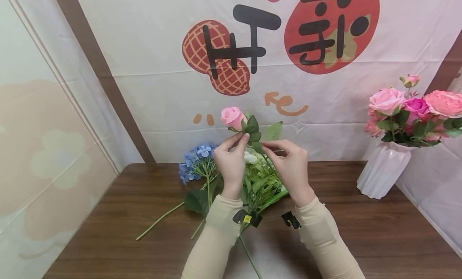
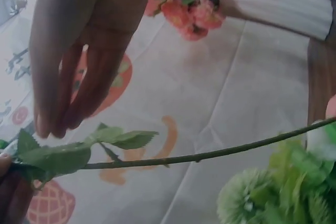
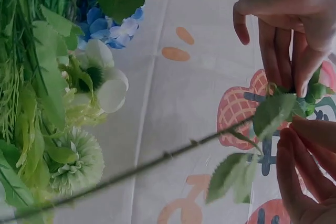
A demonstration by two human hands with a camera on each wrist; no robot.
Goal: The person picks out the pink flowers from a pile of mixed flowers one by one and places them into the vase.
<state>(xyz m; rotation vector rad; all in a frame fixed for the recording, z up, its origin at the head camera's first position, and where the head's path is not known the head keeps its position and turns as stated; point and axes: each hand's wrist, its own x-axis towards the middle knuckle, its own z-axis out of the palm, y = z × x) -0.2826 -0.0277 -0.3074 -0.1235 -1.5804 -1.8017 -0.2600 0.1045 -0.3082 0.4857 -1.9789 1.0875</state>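
Note:
A pink rose [image 1: 232,117] stands upright above the table, facing the printed cloth behind. My left hand [image 1: 232,166] pinches its stem just under the bloom, between thumb and fingers. At the leaves right below, my right hand [image 1: 289,168] pinches a green leaf [image 1: 257,147] with thumb and forefinger. In the left wrist view the long thorny stem [image 2: 226,153] runs bare from these leaves toward the lower flowers. A further leaf spray [image 3: 227,176] hangs from the stem in the right wrist view. The left fingers cover part of the stem top.
Behind and below the hands lie a blue hydrangea [image 1: 189,166] and a green bunch [image 1: 265,186] with a white flower [image 3: 111,88]. Loose stems [image 1: 160,220] reach forward over the brown table [image 1: 119,214]. A white ribbed vase [image 1: 384,170] of pink flowers [image 1: 387,100] stands at right.

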